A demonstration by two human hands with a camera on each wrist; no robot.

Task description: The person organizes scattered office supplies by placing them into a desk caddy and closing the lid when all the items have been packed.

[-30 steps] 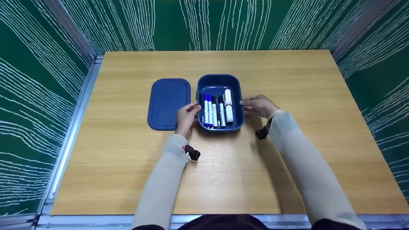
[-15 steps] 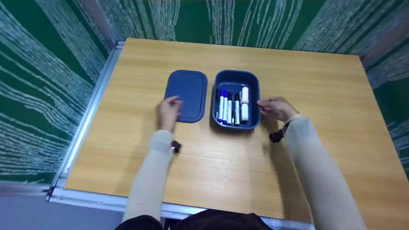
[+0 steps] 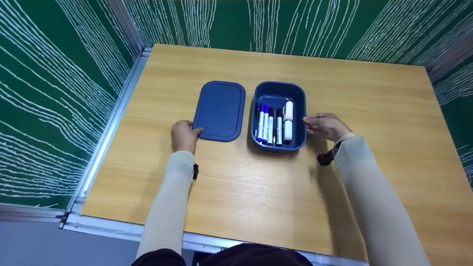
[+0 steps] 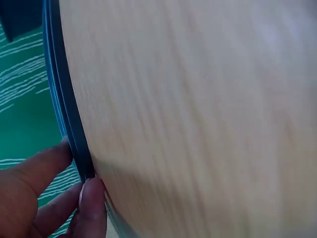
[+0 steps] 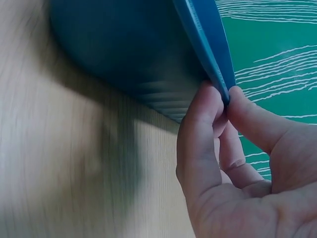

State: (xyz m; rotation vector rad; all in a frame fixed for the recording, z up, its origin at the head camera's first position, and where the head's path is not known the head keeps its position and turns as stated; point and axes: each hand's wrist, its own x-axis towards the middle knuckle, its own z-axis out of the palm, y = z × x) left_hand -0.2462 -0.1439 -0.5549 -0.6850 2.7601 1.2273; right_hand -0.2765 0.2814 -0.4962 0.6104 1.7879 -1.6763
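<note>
A dark blue rectangular lid [image 3: 220, 111] lies flat on the table, left of a matching open box [image 3: 279, 147]. My left hand [image 3: 183, 137] pinches the lid's near left edge; in the left wrist view the lid's rim [image 4: 69, 109] runs between thumb and fingers. At the box's right side, my right hand [image 3: 328, 126] pinches the rim between thumb and forefinger, as the right wrist view of the box wall [image 5: 124, 44] shows. Inside the box lie several markers [image 3: 263, 123], some blue-capped and some black-capped, plus two thick pale pens [image 3: 288, 111] in line along the right wall.
The wooden table [image 3: 236, 184] has a metal frame [image 3: 107, 227] along its front and left edges. Green panels [image 3: 229, 22] with white streaks stand at the back and both sides. A narrow strip of table separates lid and box.
My left hand has let go of the box's left side, moved left, and taken hold of the lid's edge. My right hand stays at the box. The head view has shifted and tilted.
</note>
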